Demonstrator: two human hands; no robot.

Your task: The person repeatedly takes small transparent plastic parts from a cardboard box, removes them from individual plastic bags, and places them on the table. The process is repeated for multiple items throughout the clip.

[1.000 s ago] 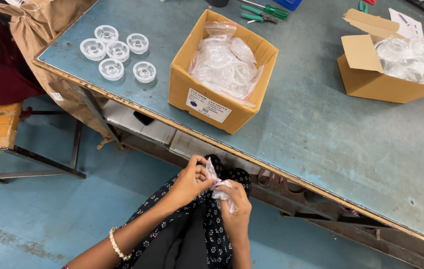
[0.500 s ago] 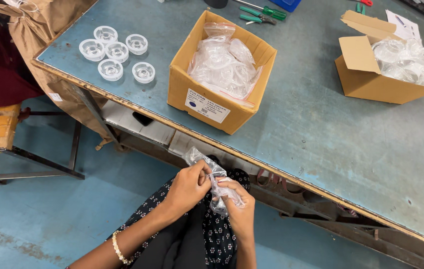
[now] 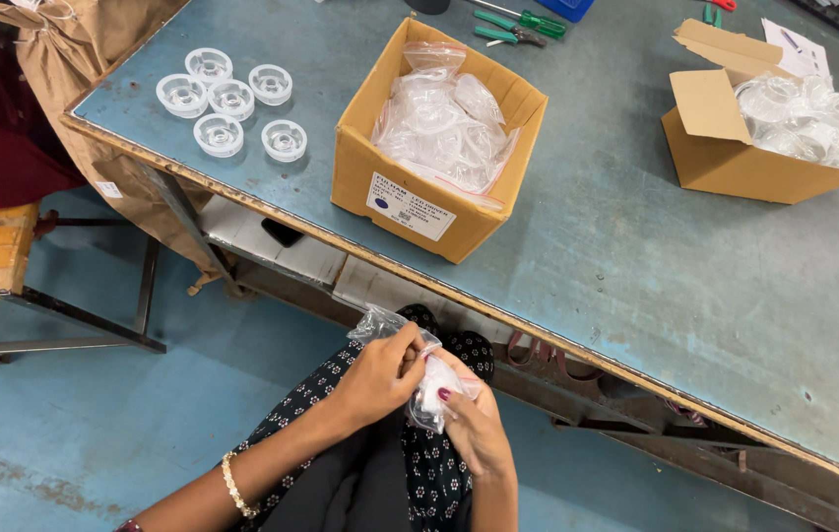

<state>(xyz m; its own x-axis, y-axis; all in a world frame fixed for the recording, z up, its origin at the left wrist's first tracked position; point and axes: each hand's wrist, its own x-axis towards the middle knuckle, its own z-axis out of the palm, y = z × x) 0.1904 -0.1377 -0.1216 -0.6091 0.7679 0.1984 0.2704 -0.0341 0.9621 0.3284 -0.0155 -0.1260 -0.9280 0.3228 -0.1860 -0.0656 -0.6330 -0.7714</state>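
- Left hand (image 3: 380,379) pinches the top of a small clear plastic bag (image 3: 426,389).
- Right hand (image 3: 474,429) closes around the bag's underside, cradling it.
- Bag sits between both hands, over the lap, below the table edge (image 3: 577,340).

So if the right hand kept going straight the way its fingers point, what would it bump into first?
The right hand points up and left into the small clear plastic bag it already touches. Just past the bag is the left hand, so it would probably meet that next, though depth is hard to judge.
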